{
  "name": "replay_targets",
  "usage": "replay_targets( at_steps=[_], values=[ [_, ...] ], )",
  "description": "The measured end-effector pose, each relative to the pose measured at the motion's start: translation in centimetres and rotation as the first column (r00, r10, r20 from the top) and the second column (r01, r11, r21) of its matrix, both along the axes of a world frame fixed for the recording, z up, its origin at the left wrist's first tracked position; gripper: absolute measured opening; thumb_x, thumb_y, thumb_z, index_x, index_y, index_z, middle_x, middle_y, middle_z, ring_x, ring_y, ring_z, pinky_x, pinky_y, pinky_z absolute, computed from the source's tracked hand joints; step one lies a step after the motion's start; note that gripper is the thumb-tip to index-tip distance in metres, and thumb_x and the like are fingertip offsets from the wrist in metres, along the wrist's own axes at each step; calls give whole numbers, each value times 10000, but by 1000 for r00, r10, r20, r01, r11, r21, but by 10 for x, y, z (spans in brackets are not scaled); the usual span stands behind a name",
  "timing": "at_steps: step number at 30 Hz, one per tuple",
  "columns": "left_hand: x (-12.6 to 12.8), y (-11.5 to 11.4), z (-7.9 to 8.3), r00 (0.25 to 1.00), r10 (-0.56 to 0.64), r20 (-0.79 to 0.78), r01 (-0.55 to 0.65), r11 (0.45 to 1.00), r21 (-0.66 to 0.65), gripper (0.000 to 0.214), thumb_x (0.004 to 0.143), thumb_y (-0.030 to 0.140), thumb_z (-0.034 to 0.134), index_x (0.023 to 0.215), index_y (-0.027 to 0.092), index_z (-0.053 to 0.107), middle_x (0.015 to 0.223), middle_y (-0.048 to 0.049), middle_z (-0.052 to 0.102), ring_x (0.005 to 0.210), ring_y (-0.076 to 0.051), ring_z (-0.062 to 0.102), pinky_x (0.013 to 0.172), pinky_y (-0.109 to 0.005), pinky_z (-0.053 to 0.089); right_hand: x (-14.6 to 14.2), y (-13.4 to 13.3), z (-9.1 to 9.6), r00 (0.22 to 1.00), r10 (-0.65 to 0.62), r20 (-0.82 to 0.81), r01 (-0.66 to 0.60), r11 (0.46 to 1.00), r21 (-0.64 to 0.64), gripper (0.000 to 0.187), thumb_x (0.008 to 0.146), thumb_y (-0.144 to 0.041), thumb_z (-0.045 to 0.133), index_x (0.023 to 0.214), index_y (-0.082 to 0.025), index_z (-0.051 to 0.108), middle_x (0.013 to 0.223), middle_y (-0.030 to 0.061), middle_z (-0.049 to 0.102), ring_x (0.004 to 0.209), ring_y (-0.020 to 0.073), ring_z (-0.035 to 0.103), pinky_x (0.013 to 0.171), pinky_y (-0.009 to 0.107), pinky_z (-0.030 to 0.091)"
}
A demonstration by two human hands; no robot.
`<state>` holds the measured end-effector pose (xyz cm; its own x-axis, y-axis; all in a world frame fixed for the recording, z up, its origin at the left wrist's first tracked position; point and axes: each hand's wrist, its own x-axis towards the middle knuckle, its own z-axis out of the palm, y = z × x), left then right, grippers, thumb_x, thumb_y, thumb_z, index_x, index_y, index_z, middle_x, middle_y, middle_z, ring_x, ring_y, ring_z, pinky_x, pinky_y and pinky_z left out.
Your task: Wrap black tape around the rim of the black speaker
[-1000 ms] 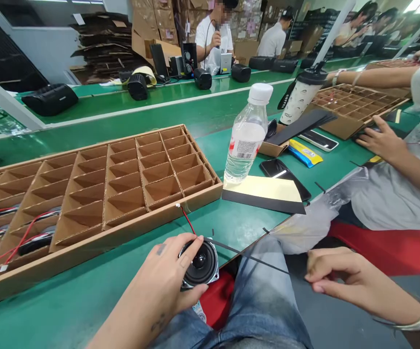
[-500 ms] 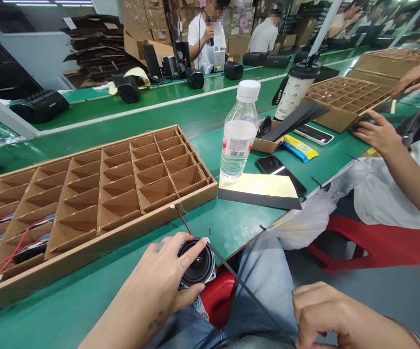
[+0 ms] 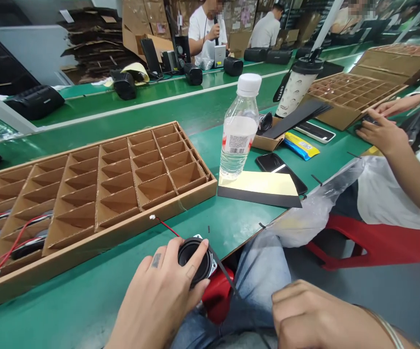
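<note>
My left hand point(image 3: 159, 286) grips a small round loudspeaker point(image 3: 192, 254) with a black cone and metal frame, at the edge of the green table. The index finger lies across the cone and the thumb is at the lower rim. From the speaker a red wire point(image 3: 168, 226) runs to a small white plug point(image 3: 152, 217) near the cardboard tray. A narrow black strip point(image 3: 227, 278) hangs from the speaker's right edge over my lap, down towards my right hand point(image 3: 307, 312). That hand is closed, its fingertips and the strip's far end hidden.
The divided cardboard tray point(image 3: 82, 236) holds several wired speakers at its left end. A water bottle point(image 3: 236, 140) stands by a yellow-and-black sheet point(image 3: 260, 184) and a phone point(image 3: 280, 170). Further right, a co-worker's hand point(image 3: 386, 131) is beside another divided tray point(image 3: 340, 116).
The red wire and its white plug have swung left across the tray's front edge. My right hand has shifted left, and the black strip hangs more steeply. My left hand still holds the speaker.
</note>
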<state>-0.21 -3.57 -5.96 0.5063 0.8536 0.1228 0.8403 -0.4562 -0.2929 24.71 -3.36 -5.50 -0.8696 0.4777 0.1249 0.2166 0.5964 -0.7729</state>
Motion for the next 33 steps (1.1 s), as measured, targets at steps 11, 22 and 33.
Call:
replay_targets(
  at_steps=[11, 22, 33],
  values=[
    [-32, 16, 12, 929, 141, 343, -14, 939, -345, 943, 539, 467, 770, 1327, 251, 300, 1249, -94, 460, 1069, -279, 468, 844, -401, 429, 26, 62, 17, 955, -250, -161, 283, 932, 229, 30, 840, -172, 575, 823, -187, 594, 698, 18, 610, 635, 125, 570, 576, 226, 451],
    [-27, 26, 22, 985, 9, 173, 60, 919, -390, 565, 724, 376, 680, 1223, 238, 455, 1259, -57, 502, 1017, -215, 526, 806, -345, 391, 14, 95, 27, 910, -348, -223, 406, 857, 318, 78, 834, -220, 583, 766, -188, 606, 672, 25, 603, 597, 138, 556, 528, 246, 443],
    [-12, 12, 2, 972, 132, 197, -88, 972, -217, 631, 667, 426, 714, 1205, 188, 485, 1111, -76, 576, 901, -216, 560, 721, -333, 411, 25, 114, 6, 921, -343, -183, 382, 888, 258, 123, 835, -249, 590, 736, -177, 607, 691, 35, 596, 609, 142, 545, 537, 254, 434]
  ],
)
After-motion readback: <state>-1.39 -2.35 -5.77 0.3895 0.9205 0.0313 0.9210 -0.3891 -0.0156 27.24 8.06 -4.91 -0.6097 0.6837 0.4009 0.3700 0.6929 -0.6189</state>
